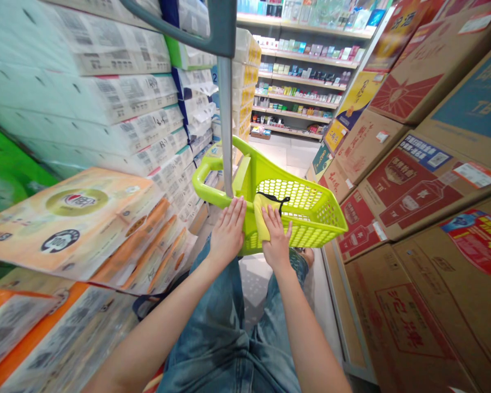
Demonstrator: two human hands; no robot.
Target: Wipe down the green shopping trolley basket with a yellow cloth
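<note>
A lime-green shopping basket point(306, 226) with lattice sides stands in front of me, between or just beyond my knees. A grey metal pole point(226, 120) rises from its near left part to a dark grey handle point(221, 30). My left hand point(228, 226) lies on the near rim beside the foot of the pole, fingers stretched out and together; its thumb is hidden. Over the near rim hangs a yellow cloth point(263, 218) with a black edge and loop. My right hand point(275, 232) holds this cloth against the basket, its fingers on top and its thumb apart.
Stacked packs of paper goods point(126, 93) wall in the left side, with an orange carton point(65, 218) close by my left arm. Printed cardboard boxes point(417, 185) are piled along the right. Shelves of small goods point(298, 82) stand at the aisle's far end.
</note>
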